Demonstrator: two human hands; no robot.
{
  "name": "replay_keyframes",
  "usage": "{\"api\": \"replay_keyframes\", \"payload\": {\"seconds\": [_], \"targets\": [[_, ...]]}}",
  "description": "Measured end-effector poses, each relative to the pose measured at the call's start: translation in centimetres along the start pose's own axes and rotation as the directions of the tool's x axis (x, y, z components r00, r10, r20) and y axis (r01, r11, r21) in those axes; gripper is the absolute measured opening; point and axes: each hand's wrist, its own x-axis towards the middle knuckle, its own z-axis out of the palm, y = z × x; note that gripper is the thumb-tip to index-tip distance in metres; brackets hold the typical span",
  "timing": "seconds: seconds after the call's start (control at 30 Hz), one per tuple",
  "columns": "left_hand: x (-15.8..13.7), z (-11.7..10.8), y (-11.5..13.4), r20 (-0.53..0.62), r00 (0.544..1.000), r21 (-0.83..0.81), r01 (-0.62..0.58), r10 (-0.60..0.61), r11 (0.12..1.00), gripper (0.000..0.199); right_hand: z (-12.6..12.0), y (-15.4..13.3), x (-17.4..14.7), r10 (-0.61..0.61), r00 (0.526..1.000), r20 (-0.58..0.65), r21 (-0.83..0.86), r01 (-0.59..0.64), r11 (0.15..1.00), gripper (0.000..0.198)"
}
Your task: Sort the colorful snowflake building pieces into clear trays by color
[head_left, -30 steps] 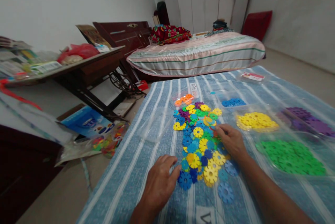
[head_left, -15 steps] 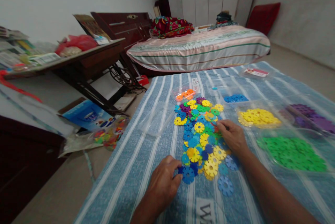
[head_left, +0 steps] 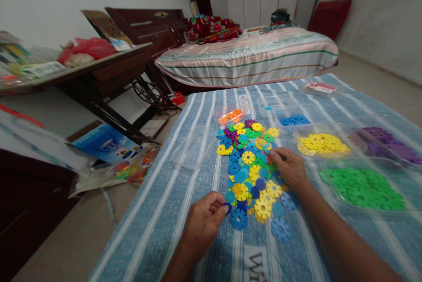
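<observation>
A loose heap of notched plastic discs [head_left: 248, 157] in yellow, blue, green and purple covers the middle of the striped cloth. At its near left edge my left hand [head_left: 205, 217] is closed in a pinch on a dark blue notched disc [head_left: 228, 208]. My right hand [head_left: 292, 168] rests at the right side of the heap, thumb and forefinger together by some red and green discs. Whatever those right fingertips may hold is too small to make out. A lighter blue disc [head_left: 281, 229] lies flat in front of the heap.
Clear plastic boxes hold sorted discs: green [head_left: 365, 187], yellow [head_left: 323, 143], purple [head_left: 389, 143], blue [head_left: 294, 121] and orange [head_left: 231, 117]. A transparent container [head_left: 194, 148] lies left of the heap. Beyond are a bed [head_left: 247, 60] and a sewing-machine table [head_left: 99, 69].
My left fingers have closed from a looser pose into a pinch on the dark blue disc. My right hand has stayed nearly in place at the heap. The view has shifted slightly.
</observation>
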Motion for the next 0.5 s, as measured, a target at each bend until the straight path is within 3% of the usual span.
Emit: {"api": "replay_keyframes", "payload": {"seconds": [0.1,0.27,0.5], "targets": [[0.0,1.3,0.7,0.044,0.997,0.022,-0.061,0.060,0.998,0.011,-0.1,-0.1,0.0,0.002,1.000,0.009,-0.003,-0.002,1.000,0.029],[-0.2,2.9,1.1,0.029,0.987,0.266,-0.159,0.157,0.951,0.011,0.0,0.0,0.0,0.005,1.000,0.006,-0.001,-0.005,1.000,0.029],[-0.4,2.4,0.3,0.067,0.994,0.318,-0.105,0.088,0.942,0.016,-0.1,-0.1,0.1,0.006,1.000,0.008,-0.017,-0.006,1.000,0.027]]}}
